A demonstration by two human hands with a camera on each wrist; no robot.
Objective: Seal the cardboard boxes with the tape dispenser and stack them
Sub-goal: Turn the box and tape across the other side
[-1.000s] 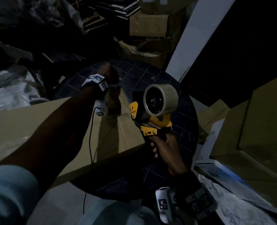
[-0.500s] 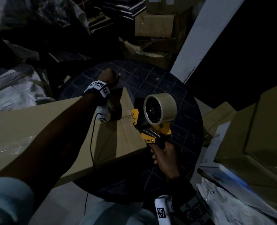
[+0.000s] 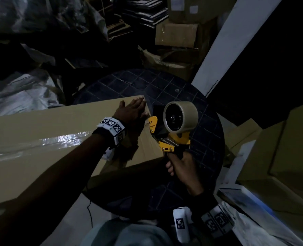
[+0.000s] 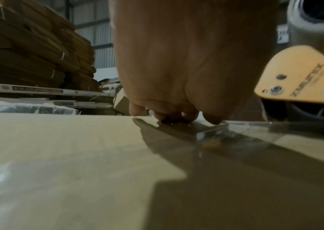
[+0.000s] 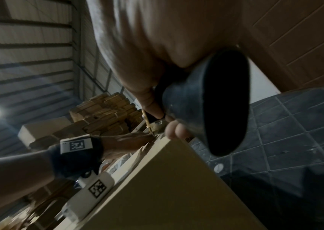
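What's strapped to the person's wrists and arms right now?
Each wrist carries a dark band with white blocks printed with black square tag markers; the right band matches. A white tagged camera unit sits under the right wrist. A thin dark cable hangs below the left arm. Forearms are bare.

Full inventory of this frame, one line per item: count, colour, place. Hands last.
cardboard box: one, tan, lying flat on the table, reaching off frame to the left.
tape strip: one, clear and glossy, along the box top.
tape dispenser: one, yellow and black with a tan roll, at the box's right end.
round table: one, dark with a grid pattern, under the box.
other cardboard boxes: several, brown, piled behind the table and at the right.
plastic sheeting: pale grey, crumpled, at the left.
white panel: one, leaning behind the table.
left hand: flat on the box top, by the dispenser.
right hand: grips the dispenser's handle.
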